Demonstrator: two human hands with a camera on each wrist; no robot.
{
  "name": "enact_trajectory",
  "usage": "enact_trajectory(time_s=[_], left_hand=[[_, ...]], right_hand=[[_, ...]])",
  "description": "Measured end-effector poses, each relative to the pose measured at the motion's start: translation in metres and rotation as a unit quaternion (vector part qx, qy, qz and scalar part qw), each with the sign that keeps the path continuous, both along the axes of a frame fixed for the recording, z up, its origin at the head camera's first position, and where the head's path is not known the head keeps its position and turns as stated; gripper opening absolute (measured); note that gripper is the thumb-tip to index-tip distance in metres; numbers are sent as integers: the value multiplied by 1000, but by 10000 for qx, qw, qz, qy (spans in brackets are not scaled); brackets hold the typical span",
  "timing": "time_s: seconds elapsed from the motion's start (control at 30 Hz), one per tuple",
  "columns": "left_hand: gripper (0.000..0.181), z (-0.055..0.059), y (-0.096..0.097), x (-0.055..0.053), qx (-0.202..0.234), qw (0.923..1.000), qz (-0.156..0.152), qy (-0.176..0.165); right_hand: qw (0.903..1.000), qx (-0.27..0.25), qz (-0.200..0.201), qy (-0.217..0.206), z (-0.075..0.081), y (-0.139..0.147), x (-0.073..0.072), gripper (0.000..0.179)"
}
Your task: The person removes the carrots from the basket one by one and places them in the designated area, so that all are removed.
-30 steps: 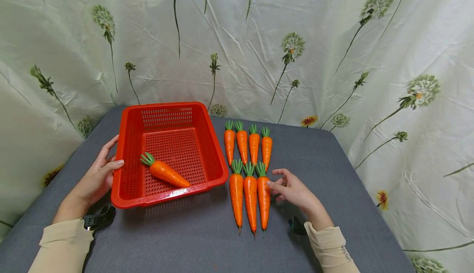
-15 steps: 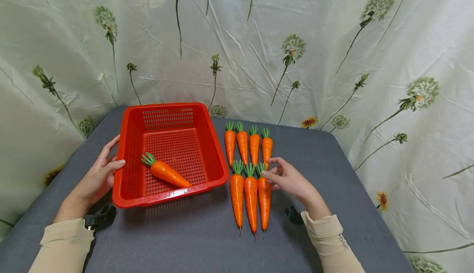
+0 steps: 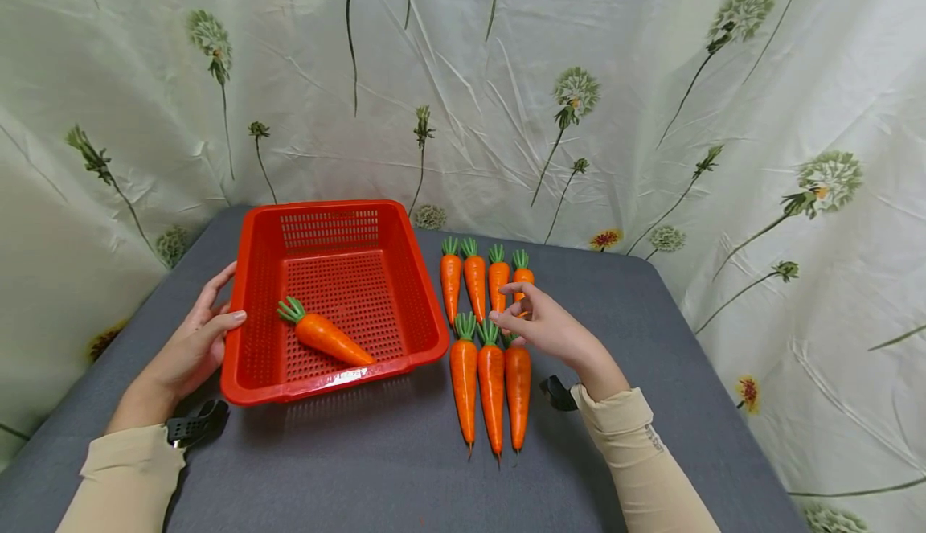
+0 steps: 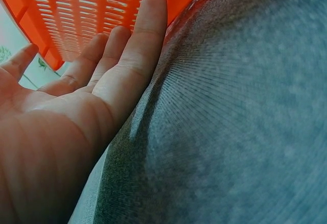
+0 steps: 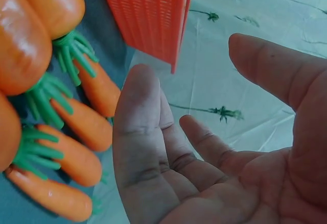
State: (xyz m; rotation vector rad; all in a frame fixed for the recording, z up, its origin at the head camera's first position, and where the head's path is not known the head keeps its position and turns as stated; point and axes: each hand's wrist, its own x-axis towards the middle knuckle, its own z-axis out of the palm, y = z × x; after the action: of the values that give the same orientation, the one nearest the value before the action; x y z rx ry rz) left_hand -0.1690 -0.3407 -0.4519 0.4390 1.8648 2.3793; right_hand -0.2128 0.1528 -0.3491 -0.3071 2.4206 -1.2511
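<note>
A red plastic basket with perforated walls stands on the left of the table, one carrot lying inside with its green top to the left. My left hand holds its left side, thumb at the rim and fingers against the outer wall, as the left wrist view also shows. To the right, several carrots lie in a back row and three, including a middle carrot, in a front row. Above the junction of the rows hovers my right hand, fingers loosely bent with nothing between them, partly hiding the rightmost carrots.
Grey cloth covers the table, whose right part extends beyond my right arm. A white curtain with printed dandelions hangs behind and along the sides. Black straps are at both wrists.
My right hand has moved away from the rightmost front carrot, up and to the left over the carrot tops. The left hand, the basket and the carrots stay as they were.
</note>
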Motion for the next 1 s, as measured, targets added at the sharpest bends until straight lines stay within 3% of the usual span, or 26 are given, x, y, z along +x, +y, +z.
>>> enact_trajectory(time_s=[0.7, 1.0], left_hand=[[70, -1, 1, 0, 13, 9999, -21, 118], [70, -1, 2, -1, 10, 10000, -4, 90]], right_hand=[[9962, 335, 791, 123, 25, -66, -30, 52], [9939, 357, 1036, 135, 28, -94, -40, 52]])
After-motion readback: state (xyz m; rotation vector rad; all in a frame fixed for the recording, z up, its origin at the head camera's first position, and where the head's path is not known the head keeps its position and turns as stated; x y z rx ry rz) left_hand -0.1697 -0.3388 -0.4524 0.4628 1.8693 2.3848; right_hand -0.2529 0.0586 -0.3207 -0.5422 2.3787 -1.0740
